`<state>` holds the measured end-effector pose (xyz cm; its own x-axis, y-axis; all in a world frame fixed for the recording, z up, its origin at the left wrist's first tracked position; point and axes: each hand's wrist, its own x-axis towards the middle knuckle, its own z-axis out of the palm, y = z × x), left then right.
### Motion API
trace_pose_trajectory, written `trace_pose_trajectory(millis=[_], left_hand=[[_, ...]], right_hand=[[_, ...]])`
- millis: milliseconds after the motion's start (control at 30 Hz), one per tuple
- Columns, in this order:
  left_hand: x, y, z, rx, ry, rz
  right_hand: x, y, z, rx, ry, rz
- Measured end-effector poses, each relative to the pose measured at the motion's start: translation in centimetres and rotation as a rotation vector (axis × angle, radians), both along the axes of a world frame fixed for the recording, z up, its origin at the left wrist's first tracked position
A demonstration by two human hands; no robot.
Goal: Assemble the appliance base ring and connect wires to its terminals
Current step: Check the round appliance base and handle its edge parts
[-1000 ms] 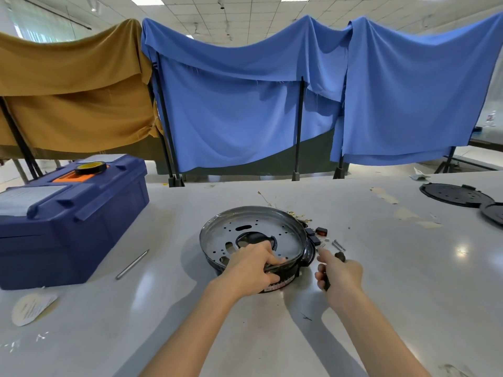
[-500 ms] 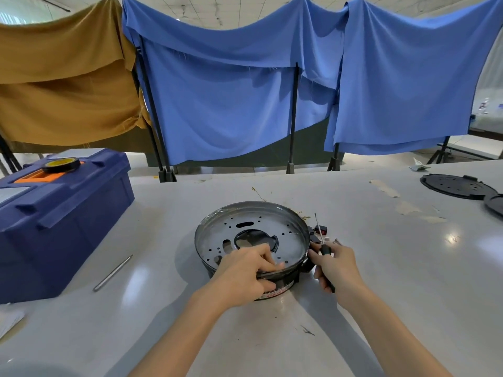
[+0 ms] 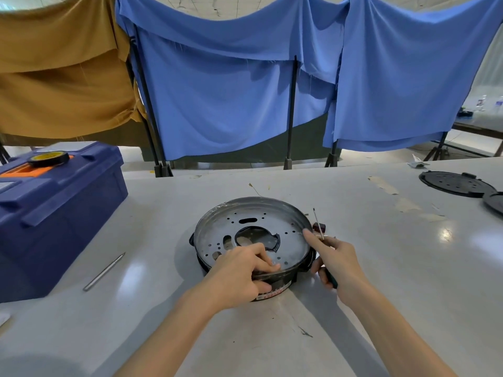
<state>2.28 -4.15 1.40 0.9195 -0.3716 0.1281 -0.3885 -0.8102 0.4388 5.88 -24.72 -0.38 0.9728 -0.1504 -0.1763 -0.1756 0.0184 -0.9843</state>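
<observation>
Right hand, gripping a slim metal screwdriver, now extends a finger onto the round grey metal base ring; left hand grips its rim.

The round grey metal base ring sits mid-counter. Left of it stands a blue plastic toolbox with a black tape roll on its lid. A thin metal rod lies between them. Two black round plastic plates lie far right, and blue cloth screens hang behind.

Forearms bare down to the left hand and right hand; nails seem short, though blurred.
</observation>
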Motion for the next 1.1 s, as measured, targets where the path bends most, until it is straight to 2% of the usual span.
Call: trace_pose_trajectory(millis=[167,467,567,833,900,967,1100], left_hand=[[0.2,0.5,0.5,-0.027,0.056,-0.049],[-0.4,-0.2,0.5,0.064,-0.043,-0.054],[-0.4,0.0,0.7,0.05,-0.012,-0.061],[0.9,1.0,3.1,-0.136,0.255,-0.083],[1.6,1.3,3.5,-0.182,0.249,-0.06],[2.6,1.4,3.3,-0.202,0.168,0.004],[4.0,1.4,1.9,-0.041,0.116,0.078]], right_hand=[[0.4,0.1,-0.7,-0.127,-0.068,0.031],[0.7,-0.1,-0.5,-0.319,-0.1,0.128],[0.9,0.2,-0.6,-0.325,-0.094,0.113],[0.9,0.4,-0.5,-0.278,-0.078,0.082],[0.9,0.4,-0.4,-0.271,-0.07,0.078],[0.8,0.4,-0.3,-0.27,-0.065,0.076],[0.8,0.5,-0.3,-0.266,-0.056,0.079]])
